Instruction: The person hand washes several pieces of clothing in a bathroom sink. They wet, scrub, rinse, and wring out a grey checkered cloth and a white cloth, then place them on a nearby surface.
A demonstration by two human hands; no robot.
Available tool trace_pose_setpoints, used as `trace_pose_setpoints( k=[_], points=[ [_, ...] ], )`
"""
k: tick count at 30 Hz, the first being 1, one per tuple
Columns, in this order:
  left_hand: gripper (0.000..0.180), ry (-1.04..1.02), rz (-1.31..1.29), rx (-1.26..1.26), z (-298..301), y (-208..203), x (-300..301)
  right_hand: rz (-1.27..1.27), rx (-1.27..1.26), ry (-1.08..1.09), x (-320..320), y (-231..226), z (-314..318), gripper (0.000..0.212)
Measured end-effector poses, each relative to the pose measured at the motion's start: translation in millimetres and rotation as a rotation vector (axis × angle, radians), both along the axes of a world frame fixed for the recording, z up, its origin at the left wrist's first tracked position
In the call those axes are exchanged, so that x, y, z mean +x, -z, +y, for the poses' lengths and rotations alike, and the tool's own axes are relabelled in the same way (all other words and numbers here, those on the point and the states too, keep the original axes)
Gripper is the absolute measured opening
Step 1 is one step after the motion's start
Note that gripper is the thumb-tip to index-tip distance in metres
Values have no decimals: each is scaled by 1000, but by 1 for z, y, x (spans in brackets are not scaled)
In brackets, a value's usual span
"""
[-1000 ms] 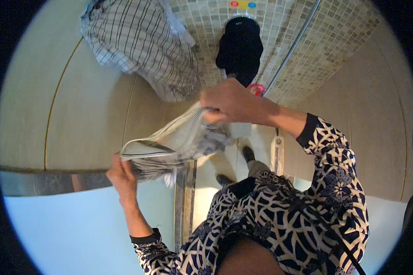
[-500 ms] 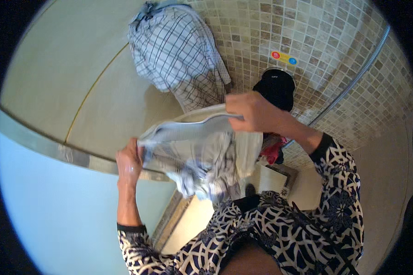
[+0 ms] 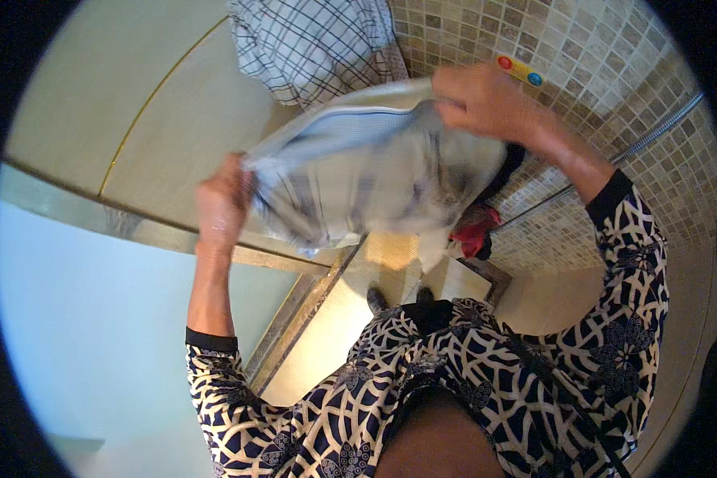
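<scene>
A light grey-and-white plaid cloth garment [image 3: 358, 179] is stretched out in front of me, its upper edge open and a pale blue lining showing inside. My left hand [image 3: 221, 203] grips the edge's left corner, fingers closed on the fabric. At the other end, my right hand [image 3: 486, 103] is closed over the same edge and sits higher. The garment's lower part hangs loose and blurs with motion, so its exact kind cannot be made out. Just beyond it, a white cloth with dark check lines [image 3: 311, 48] hangs against the wall.
Small brown-and-beige tiles [image 3: 589, 95] cover the wall on the right, crossed by a grey shower hose [image 3: 653, 135]. A red-and-blue marker [image 3: 520, 70] is stuck there. Red cloth [image 3: 476, 231] lies low beside a dark item. A pale blue panel [image 3: 95, 303] stands at my left.
Both hands have risen in the picture, the right also shifting rightward. The garment is spread wider, and its bunched lower part has swung out. My view has shifted, showing my feet.
</scene>
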State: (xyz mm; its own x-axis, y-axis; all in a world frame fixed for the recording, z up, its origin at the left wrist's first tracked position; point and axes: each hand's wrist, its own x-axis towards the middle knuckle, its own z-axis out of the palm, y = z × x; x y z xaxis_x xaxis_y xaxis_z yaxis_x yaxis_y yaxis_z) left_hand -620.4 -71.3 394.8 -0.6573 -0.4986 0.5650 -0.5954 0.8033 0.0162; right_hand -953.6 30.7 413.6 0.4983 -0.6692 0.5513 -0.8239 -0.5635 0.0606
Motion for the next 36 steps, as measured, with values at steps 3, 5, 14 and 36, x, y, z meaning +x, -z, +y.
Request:
trace_pose_setpoints(
  k=[3,5,14,36],
  points=[
    [12,-53,61,-34,-18,2,-2,93,-50,-42,-20,-9,-18,13],
    [13,-42,126,-136,-28,-19,-12,30,-56,23,-26,-33,-20,13],
    [11,75,62,-156,-34,-36,-30,-198,167,-37,-28,-46,11,12],
    [12,73,164,169,-24,-38,-25,-246,292,9,-39,-56,-4,19]
  ],
)
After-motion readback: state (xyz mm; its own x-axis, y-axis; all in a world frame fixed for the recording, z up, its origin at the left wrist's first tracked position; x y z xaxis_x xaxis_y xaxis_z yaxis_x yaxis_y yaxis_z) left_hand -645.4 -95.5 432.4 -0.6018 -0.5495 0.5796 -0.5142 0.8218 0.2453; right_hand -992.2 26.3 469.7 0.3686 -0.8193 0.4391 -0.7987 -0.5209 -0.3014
